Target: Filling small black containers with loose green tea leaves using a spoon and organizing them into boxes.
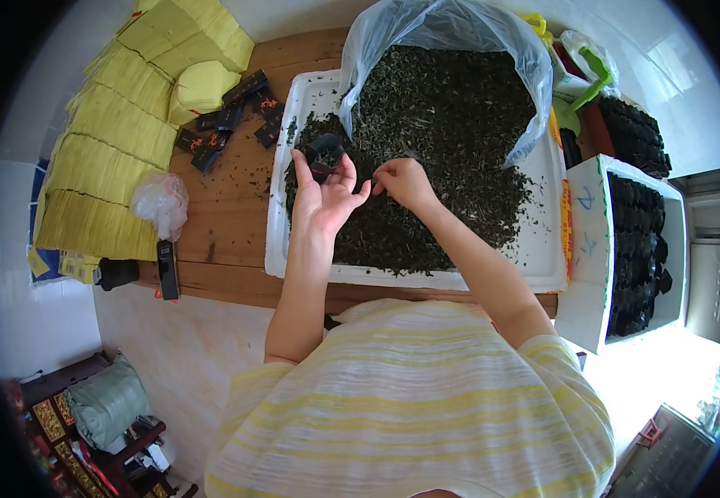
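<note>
My left hand (329,190) is palm up and holds a small black paper packet (324,155), whose open top faces up with dark bits inside. Beside it my right hand (405,180) hangs over a heap of dark dried leaves (447,112), thumb and fingertips pinched together. Whether a leaf is between those fingertips cannot be made out. The leaves look like tea and spread across a white foam tray (540,230). At the back, a clear plastic bag (378,37) lies open around part of the heap.
Several flat black packets (210,134) lie on the wooden table (223,215) to the left. Beyond them stand stacks of yellow paper (111,137), a knotted plastic bag (162,202) and a phone (167,269). At right, a foam box (590,249) holds rows of black packets (634,249).
</note>
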`<state>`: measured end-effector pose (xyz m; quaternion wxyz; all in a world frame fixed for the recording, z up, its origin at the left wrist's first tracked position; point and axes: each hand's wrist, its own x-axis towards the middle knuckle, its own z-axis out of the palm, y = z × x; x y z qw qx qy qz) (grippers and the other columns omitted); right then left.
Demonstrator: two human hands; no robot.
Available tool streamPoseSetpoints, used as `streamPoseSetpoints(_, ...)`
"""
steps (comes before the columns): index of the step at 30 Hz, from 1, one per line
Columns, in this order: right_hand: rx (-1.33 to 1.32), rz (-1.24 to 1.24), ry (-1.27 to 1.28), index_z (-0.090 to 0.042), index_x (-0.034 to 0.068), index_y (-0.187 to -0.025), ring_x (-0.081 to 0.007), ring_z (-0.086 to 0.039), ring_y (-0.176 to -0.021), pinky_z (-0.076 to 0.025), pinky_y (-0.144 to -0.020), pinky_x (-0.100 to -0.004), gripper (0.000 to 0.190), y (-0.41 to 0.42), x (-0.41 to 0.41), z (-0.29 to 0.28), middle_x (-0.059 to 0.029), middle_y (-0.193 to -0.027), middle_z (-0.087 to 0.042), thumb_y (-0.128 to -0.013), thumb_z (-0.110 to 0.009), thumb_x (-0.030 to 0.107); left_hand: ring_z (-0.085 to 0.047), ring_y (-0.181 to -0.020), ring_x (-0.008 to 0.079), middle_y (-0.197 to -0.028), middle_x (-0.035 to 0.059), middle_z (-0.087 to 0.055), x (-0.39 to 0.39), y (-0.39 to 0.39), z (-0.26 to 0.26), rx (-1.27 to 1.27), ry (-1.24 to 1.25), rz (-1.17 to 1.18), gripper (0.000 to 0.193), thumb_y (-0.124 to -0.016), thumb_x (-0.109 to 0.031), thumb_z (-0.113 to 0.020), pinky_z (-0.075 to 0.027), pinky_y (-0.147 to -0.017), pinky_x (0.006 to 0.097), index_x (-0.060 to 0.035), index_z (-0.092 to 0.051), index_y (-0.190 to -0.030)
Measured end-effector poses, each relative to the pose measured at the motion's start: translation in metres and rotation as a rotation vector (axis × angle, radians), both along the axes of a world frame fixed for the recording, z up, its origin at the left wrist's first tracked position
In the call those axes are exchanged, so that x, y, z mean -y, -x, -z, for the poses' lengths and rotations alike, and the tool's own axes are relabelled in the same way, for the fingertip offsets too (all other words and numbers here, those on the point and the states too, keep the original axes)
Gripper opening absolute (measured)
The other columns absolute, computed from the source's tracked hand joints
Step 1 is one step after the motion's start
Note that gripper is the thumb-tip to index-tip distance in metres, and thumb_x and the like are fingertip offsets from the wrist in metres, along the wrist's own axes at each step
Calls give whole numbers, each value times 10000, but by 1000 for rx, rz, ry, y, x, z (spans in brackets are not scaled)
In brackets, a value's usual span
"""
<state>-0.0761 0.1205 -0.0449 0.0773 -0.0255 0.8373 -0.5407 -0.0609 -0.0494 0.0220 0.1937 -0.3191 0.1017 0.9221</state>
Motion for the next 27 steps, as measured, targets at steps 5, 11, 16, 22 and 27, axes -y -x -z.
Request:
streamPoseSetpoints(5,192,130,256,-699,-9,-853,-61,-552,-534,-444,-500,-215,191,15,-29,-11,-55,-676,-686,-821,-572,129,-581,-903,99,-916,-21,-562,2,-4,-3,16,3,-2,619,-702,-663,-646,-213,-1024,458,-130,-542,-998)
streamPoseSetpoints(11,-139,147,197,-669,-16,-912,-37,-502,-542,-381,-492,-175,162,5,-53,-114,-52,-691,-677,-838,-578,96,-576,-890,107,-919,-16,-561,-12,-2,3,-16,10,53,625,-698,-678,-629,-245,-998,473,-132,-548,-990)
streamPoseSetpoints(16,-496,82,-113,-653,-38,-898,-101,-606,-587,-461,-554,-230,132,-16,-37,-149,-80,-677,-659,-816,-597,47,-567,-885,108,-924,-20,-570,-29,0,0,-13,-10,91,596,-717,-686,-600,-259,-988,480,-143,-568,-960)
streamPoseSetpoints(22,-980,-88,-439,-646,2,-916,-264,-598,-596,-495,-542,-332,180,-27,-30,-145,-109,-711,-634,-738,-631,-26,-567,-856,103,-881,-39,-578,-43,0,-1,-39,-17,110,551,-753,-693,-557,-250,-996,492,-176,-589,-943)
streamPoseSetpoints(27,-820,171,-384,-658,18,-920,-254,-598,-600,-475,-532,-320,157,-31,-59,-130,-107,-714,-637,-769,-635,-18,-576,-847,101,-864,-44,-576,-36,-5,-5,-28,-115,116,530,-785,-685,-524,-216,-1026,509,-183,-592,-943)
